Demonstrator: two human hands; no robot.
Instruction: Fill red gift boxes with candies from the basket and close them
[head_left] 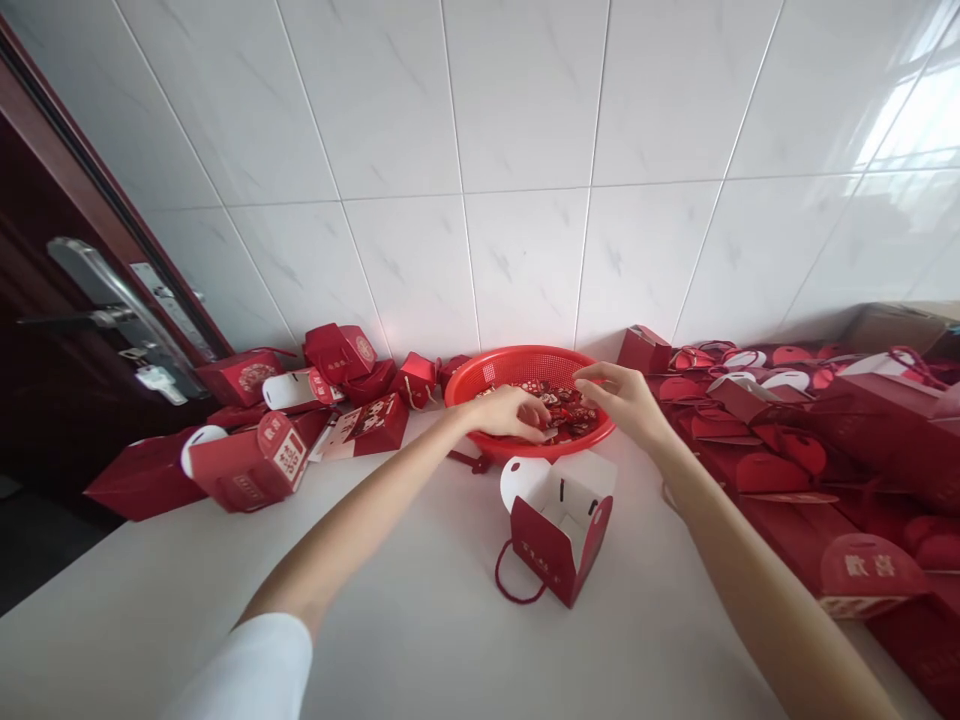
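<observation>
A red plastic basket (491, 372) against the wall holds many small red wrapped pieces (574, 412). My left hand (514, 413) reaches down into its left half, fingers curled at the pieces; whatever the fingertips hold is hidden. Over the basket's right rim is my right hand (619, 395), its fingers bent and apart with nothing seen between them. In front of the basket stands an open red box (551, 545) with a white inside, flaps up, and a red cord handle looped out on its left side. Neither hand touches this box.
Several red boxes (251, 465) sit at the left near a dark door (90, 330) with a metal handle. A large pile of red boxes (787, 450) covers the right side of the white table (405, 610). Behind rises a tiled wall (525, 250).
</observation>
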